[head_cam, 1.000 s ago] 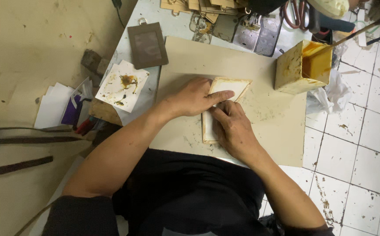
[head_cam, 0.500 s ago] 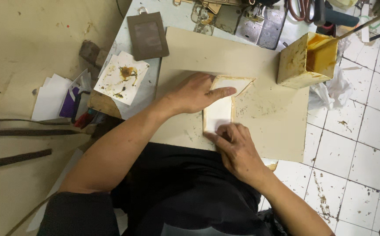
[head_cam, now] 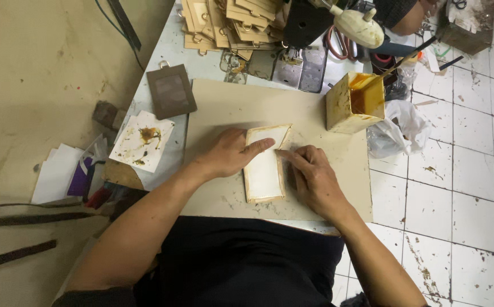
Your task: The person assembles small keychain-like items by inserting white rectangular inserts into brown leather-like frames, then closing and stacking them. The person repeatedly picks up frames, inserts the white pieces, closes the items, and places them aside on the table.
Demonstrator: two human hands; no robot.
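Note:
A small cream rectangular piece (head_cam: 265, 167) with tan edges lies flat on a tan cardboard sheet (head_cam: 247, 108). My left hand (head_cam: 230, 153) rests on the sheet at the piece's left side, its index finger stretched across the upper part of the piece. My right hand (head_cam: 313, 178) presses down along the piece's right edge, fingertips touching the top right of it. Neither hand lifts the piece.
An open yellowish box of amber glue (head_cam: 356, 102) with a brush stick (head_cam: 406, 57) stands at the sheet's far right corner. A stained paper (head_cam: 142, 142) and a dark brown holder (head_cam: 171, 91) lie left. Stacked tan holders (head_cam: 230, 23) sit at the back. White plastic (head_cam: 397, 128) lies right.
My right hand has slid from the piece's near end up along its right edge. My left index finger stays across the piece. The view has shifted slightly.

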